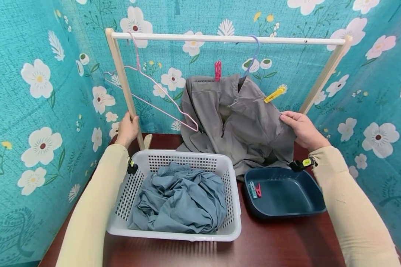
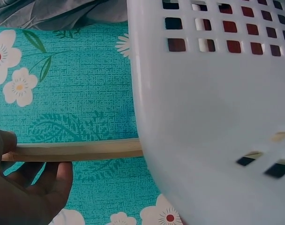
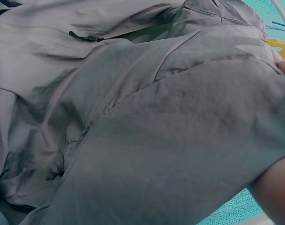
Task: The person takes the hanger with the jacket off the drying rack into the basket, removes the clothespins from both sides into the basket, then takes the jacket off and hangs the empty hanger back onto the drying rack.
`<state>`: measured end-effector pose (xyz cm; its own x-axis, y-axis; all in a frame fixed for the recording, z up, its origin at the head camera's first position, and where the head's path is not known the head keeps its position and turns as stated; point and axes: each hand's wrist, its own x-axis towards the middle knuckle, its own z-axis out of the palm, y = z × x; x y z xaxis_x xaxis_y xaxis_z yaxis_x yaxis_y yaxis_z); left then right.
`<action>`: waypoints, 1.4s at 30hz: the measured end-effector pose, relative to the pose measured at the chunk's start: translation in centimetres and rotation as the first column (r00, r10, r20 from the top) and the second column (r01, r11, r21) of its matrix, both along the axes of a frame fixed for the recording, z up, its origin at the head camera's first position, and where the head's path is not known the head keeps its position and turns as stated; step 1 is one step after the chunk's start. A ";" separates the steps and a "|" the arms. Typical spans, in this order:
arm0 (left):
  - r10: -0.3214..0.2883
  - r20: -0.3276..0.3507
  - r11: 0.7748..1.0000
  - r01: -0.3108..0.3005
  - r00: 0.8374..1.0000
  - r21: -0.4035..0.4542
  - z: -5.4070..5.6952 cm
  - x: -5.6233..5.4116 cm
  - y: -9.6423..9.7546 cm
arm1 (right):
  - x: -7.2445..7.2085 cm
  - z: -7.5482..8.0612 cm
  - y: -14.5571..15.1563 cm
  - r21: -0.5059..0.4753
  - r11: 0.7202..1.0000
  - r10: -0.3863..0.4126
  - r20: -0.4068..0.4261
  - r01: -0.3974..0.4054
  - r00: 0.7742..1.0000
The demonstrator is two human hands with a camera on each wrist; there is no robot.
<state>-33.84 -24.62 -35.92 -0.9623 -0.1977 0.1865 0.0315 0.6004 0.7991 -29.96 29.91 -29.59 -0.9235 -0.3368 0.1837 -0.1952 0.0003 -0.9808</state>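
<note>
White basket [image 1: 160,235]: contains blue-grey cloth [image 1: 187,200]. Right of basket: dark tray [image 1: 284,196] containing two clothespins [image 1: 253,190]. Behind basket: left hand [image 1: 127,129] grips wooden post [image 1: 123,78], fingertips [image 2: 63,176] exposed only in left wrist view; right hand [image 1: 302,129] pinches grey jacket [image 1: 204,111], hanging behind-right of basket.

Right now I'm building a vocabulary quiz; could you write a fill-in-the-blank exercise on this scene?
The grey fabric garment is held by the person's ____ hand.
The plastic clothespin nearest that hand is ____.
The bare triangular hanger on the white rod is ____.
In the head view, the white perforated plastic basket stands to the ____ of the dark blue plastic tub.

Missing words: right; yellow; pink; left.
</note>
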 end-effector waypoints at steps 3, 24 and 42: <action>-0.013 0.001 1.000 0.013 1.000 0.005 -0.2 -0.1 -0.2 | 0.0 0.1 0.1 -0.032 0.999 0.021 0.017 -0.020 1.000; -0.055 0.042 0.998 0.056 0.998 -0.006 0.0 0.2 -0.7 | 0.8 1.7 0.9 -0.207 0.972 0.113 0.005 -0.110 0.994; -0.052 0.032 0.998 0.052 0.998 -0.018 0.1 0.2 -0.7 | 1.5 3.1 0.8 -0.243 0.958 0.154 -0.017 -0.153 0.988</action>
<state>-33.65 -25.30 -35.85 -0.9767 -0.1440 0.1591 0.0379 0.6138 0.7886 -28.42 30.69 -26.50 -0.8645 -0.4200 0.2759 -0.1725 -0.2677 -0.9479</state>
